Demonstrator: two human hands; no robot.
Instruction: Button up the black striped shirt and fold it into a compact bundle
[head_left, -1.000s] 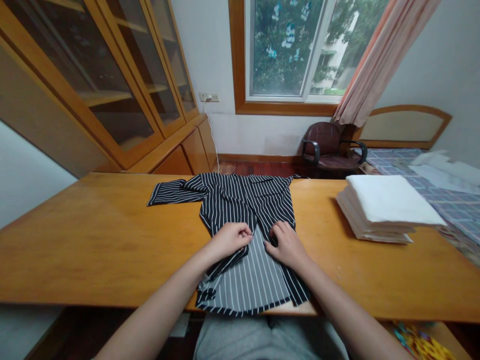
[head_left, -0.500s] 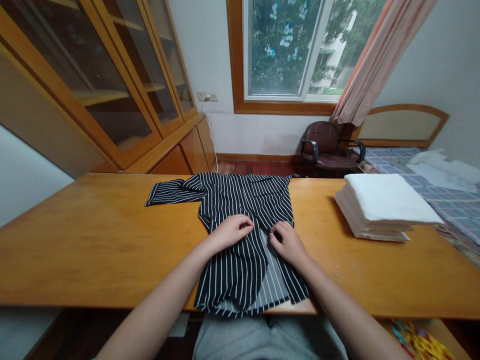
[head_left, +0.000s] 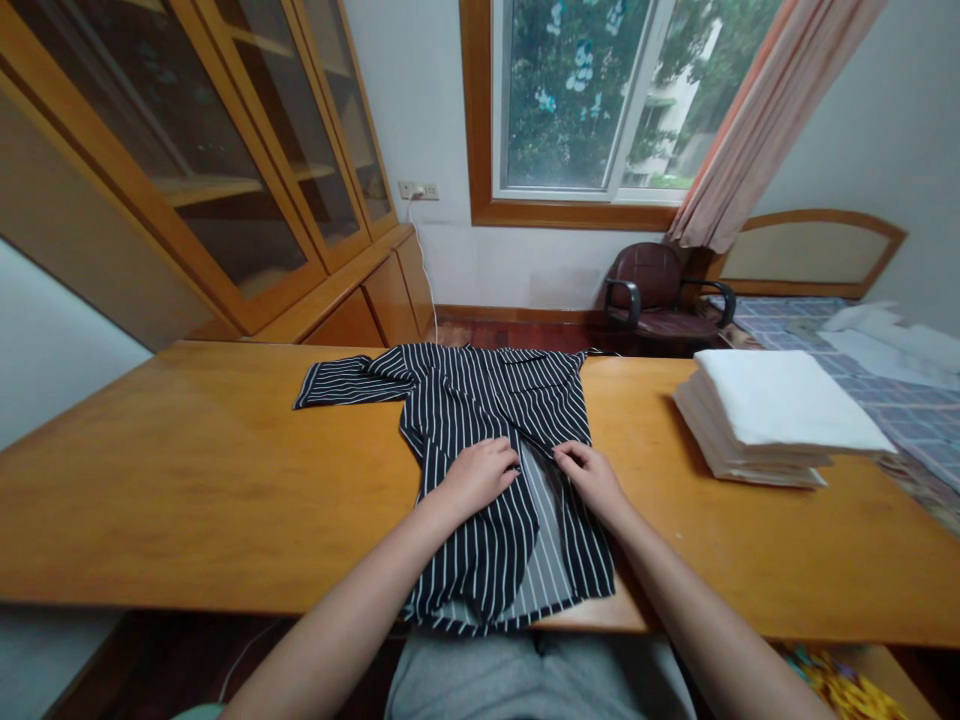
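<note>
A black shirt with white stripes (head_left: 469,545) lies on the wooden table (head_left: 225,500), its collar end toward the far edge and its hem by my lap. One sleeve stretches out to the left. The front is parted below the middle, showing the paler grey inside. My left hand (head_left: 482,477) rests on the left front panel, fingers curled together at its edge near the opening. Across the gap, my right hand (head_left: 591,480) pinches the edge of the right front panel between thumb and fingers.
A stack of folded white cloths (head_left: 787,400) stands on the table's right side. Beyond the table are a brown armchair (head_left: 652,290), a bed (head_left: 885,370) and a glass-fronted cabinet (head_left: 300,270). Yellow material (head_left: 847,690) shows below the table at lower right.
My right hand has moved slightly right and up, drawing the right front panel's edge outward. My left hand has shifted slightly right and down. The opening is wider near the hands.
</note>
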